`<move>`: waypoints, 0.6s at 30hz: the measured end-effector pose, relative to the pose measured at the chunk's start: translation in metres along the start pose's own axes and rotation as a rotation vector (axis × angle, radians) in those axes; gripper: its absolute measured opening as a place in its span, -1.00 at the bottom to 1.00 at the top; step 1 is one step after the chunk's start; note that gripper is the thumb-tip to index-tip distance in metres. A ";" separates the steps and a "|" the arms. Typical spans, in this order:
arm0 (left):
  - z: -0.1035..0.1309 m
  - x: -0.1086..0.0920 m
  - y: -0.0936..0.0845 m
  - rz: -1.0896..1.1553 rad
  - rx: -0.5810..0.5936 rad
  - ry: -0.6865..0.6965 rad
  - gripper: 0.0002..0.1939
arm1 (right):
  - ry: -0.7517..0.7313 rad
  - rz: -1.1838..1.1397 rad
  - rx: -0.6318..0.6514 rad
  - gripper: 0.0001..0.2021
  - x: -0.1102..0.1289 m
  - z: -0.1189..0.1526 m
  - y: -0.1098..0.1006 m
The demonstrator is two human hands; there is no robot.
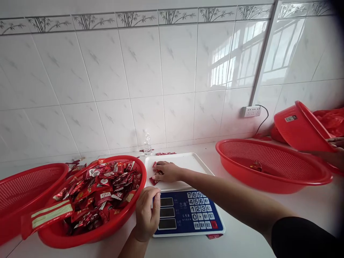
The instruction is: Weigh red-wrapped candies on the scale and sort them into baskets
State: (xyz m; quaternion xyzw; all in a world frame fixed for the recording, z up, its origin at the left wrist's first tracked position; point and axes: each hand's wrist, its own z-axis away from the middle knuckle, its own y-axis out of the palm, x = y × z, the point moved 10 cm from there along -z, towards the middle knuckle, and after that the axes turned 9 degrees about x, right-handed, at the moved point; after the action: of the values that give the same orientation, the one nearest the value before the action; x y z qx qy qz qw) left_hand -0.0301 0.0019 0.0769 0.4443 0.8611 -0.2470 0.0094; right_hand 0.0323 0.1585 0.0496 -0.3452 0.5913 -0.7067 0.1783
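My right hand (168, 172) reaches across onto the white pan of a digital scale (185, 161), its fingers curled over a few small red snack packets (154, 180) at the pan's left side. My left hand (147, 211) is closed in a loose fist beside the scale's blue keypad panel (182, 204), partly covering its left edge; nothing shows in it. To its left stands a red oval basket (142, 175) heaped with red wrapped snack packets (104, 193). One longer packet with a pale striped panel (52, 215) lies across the basket's front left rim.
Another red basket (53, 172) stands at the far left. On the right, a red basket (268, 182) holds a small packet (256, 166). Beyond it, another person's hands (329, 157) hold a tilted red basket (301, 125). A clear plastic bottle (147, 143) stands near the wall.
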 end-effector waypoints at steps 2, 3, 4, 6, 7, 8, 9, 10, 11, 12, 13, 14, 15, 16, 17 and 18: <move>-0.001 -0.001 -0.001 0.000 -0.003 0.000 -0.83 | -0.044 0.029 -0.019 -0.53 0.006 0.005 0.000; -0.001 0.000 -0.001 -0.001 -0.004 -0.005 -0.83 | -0.054 0.045 -0.031 -0.56 0.007 0.008 -0.001; -0.002 0.000 0.000 -0.003 -0.004 -0.009 -0.83 | -0.057 0.062 -0.045 -0.58 0.006 0.011 -0.002; -0.002 0.001 0.001 -0.004 0.001 -0.015 -0.83 | -0.048 0.089 -0.074 -0.59 0.002 0.015 -0.005; -0.002 0.002 0.001 -0.004 0.004 -0.014 -0.83 | -0.038 0.097 -0.087 -0.60 0.000 0.017 -0.006; -0.001 0.002 0.002 -0.003 0.006 -0.014 -0.83 | -0.025 0.100 -0.102 -0.60 -0.003 0.018 -0.007; -0.001 0.002 0.002 -0.004 0.008 -0.013 -0.83 | -0.008 0.100 -0.117 -0.61 -0.006 0.019 -0.009; -0.001 0.003 0.003 -0.004 0.008 -0.013 -0.83 | 0.014 0.096 -0.135 -0.63 -0.010 0.020 -0.011; -0.001 0.003 0.003 -0.005 0.006 -0.012 -0.84 | 0.040 0.089 -0.153 -0.64 -0.014 0.021 -0.013; 0.000 0.003 0.003 -0.004 0.003 -0.011 -0.84 | 0.067 0.077 -0.173 -0.67 -0.018 0.022 -0.015; 0.000 0.003 0.002 -0.002 0.002 -0.011 -0.84 | 0.093 0.060 -0.193 -0.70 -0.023 0.024 -0.019; 0.000 0.003 0.002 -0.001 0.000 -0.011 -0.84 | 0.117 0.036 -0.214 -0.73 -0.028 0.026 -0.022; 0.000 0.003 0.002 0.001 0.000 -0.011 -0.84 | 0.135 0.007 -0.235 -0.77 -0.033 0.029 -0.026; 0.000 0.004 0.002 0.003 0.001 -0.012 -0.84 | 0.151 -0.030 -0.258 -0.79 -0.038 0.032 -0.030; 0.000 0.004 0.002 0.003 0.003 -0.014 -0.84 | 0.166 -0.074 -0.281 -0.80 -0.044 0.035 -0.035; 0.000 0.004 0.003 0.003 0.006 -0.016 -0.84 | 0.183 -0.122 -0.306 -0.79 -0.050 0.039 -0.039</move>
State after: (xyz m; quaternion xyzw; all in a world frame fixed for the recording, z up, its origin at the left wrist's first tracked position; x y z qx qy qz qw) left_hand -0.0306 0.0062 0.0746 0.4437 0.8596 -0.2530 0.0153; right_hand 0.1004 0.1734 0.0752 -0.3379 0.6836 -0.6464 0.0261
